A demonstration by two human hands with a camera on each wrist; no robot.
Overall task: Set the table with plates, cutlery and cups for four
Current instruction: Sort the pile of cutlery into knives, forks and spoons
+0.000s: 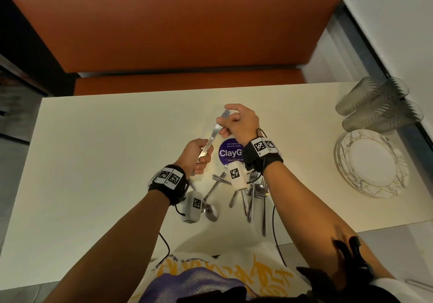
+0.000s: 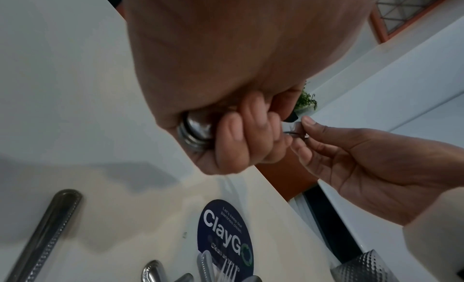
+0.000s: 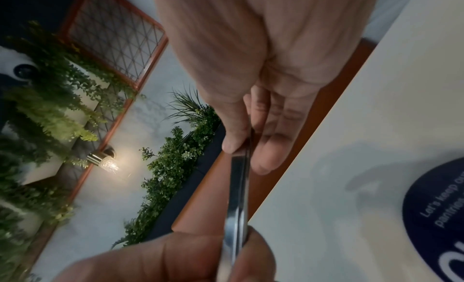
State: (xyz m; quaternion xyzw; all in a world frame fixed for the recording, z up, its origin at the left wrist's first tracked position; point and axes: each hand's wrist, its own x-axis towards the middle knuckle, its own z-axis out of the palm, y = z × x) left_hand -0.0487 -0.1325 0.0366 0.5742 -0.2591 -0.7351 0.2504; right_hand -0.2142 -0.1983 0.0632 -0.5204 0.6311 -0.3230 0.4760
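Left hand (image 1: 198,156) grips the spoon bundle (image 1: 212,139); right hand (image 1: 236,121) pinches one handle. I'd slide it out slow, keep the rest clamped.

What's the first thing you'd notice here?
Two hands over the middle of the table hold shiny cutlery between them: the left hand grips one end, the right hand pinches the other. More spoons and forks lie below them, and cups and plates wait at the right edge.
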